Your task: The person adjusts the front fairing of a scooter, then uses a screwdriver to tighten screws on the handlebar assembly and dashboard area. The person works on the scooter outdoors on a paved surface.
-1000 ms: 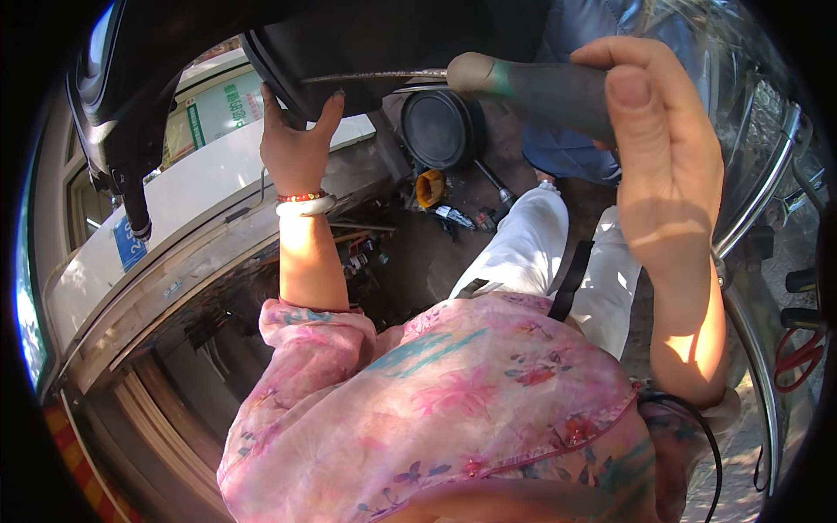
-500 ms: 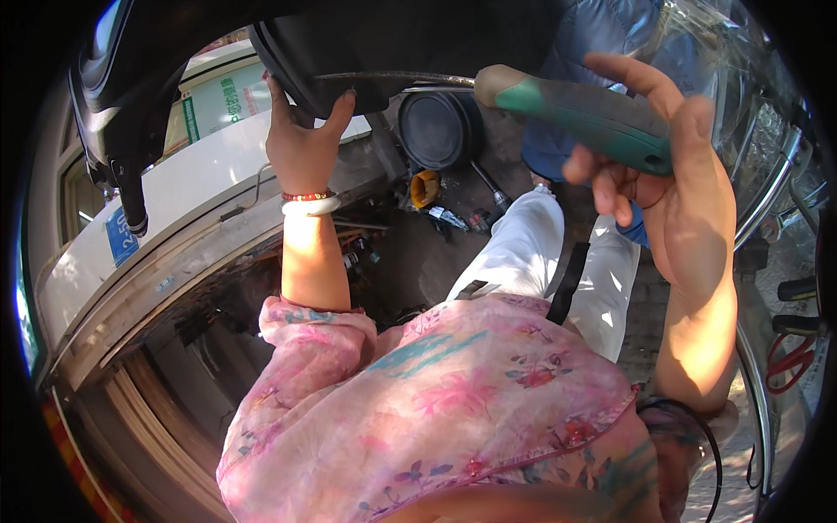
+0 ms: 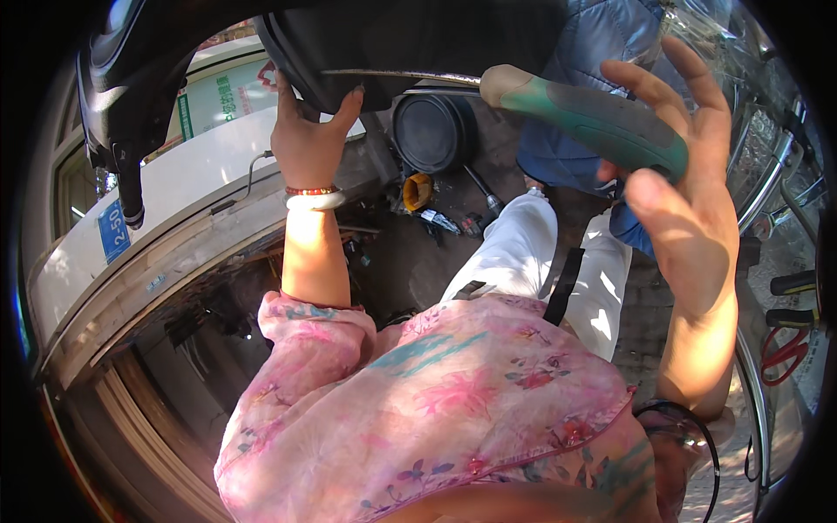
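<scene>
Screwdriver (image 3: 595, 120) lies along the lower edge of the black panel (image 3: 445, 39), tip contact unclear. Right hand (image 3: 697, 205) spread loosely at its handle; left hand (image 3: 309, 146) at panel edge, grip unclear. Tool not yet withdrawn; finished work not visible.

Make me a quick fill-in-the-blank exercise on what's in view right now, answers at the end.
1. The right hand touches a tool handle coloured tan, grey and ____.
2. The left hand, up at the black panel, has a red bracelet and a ____ bangle at its wrist.
3. The tool's metal shaft points toward the picture's ____ side.
4. The floral shirt is mostly ____.

Missing words: green; white; left; pink.
</scene>
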Tool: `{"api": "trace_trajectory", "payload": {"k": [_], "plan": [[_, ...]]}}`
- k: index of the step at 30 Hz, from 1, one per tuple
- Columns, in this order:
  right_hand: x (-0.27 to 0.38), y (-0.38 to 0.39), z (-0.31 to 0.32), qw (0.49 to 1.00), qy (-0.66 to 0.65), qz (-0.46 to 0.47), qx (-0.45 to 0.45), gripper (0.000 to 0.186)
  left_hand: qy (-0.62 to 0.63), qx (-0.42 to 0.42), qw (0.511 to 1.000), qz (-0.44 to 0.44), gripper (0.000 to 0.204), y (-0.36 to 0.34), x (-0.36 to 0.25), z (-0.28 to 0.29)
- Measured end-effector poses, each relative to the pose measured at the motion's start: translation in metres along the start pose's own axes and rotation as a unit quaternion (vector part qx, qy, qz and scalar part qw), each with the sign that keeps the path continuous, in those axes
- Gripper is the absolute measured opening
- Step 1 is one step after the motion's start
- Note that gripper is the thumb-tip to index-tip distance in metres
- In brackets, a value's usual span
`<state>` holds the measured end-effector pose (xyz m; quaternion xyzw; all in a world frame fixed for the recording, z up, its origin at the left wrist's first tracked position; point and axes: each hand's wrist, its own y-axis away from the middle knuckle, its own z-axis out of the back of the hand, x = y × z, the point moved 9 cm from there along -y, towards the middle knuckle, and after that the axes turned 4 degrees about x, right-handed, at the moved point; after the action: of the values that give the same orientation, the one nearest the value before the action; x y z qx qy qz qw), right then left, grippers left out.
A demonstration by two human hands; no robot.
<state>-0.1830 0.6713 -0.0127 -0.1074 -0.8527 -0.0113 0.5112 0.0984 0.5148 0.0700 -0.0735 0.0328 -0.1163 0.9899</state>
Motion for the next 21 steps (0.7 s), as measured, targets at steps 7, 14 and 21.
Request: {"api": "trace_trajectory", "payload": {"k": [7,14,21], "plan": [[-0.028,-0.002,0.007,0.977,0.004,-0.213,0.006,0.045,-0.036,-0.010,0.999,0.004,0.095,0.000,0.001,0.003],[0.033,-0.003,-0.009,0.949,0.268,0.164,-0.035,0.047,-0.023,-0.025,0.999,-0.015,0.093,0.001,0.001,0.004],[-0.034,0.005,0.004,0.967,-0.051,-0.241,0.061,0.059,-0.017,-0.014,1.000,-0.012,0.094,0.000,0.003,0.002]]}}
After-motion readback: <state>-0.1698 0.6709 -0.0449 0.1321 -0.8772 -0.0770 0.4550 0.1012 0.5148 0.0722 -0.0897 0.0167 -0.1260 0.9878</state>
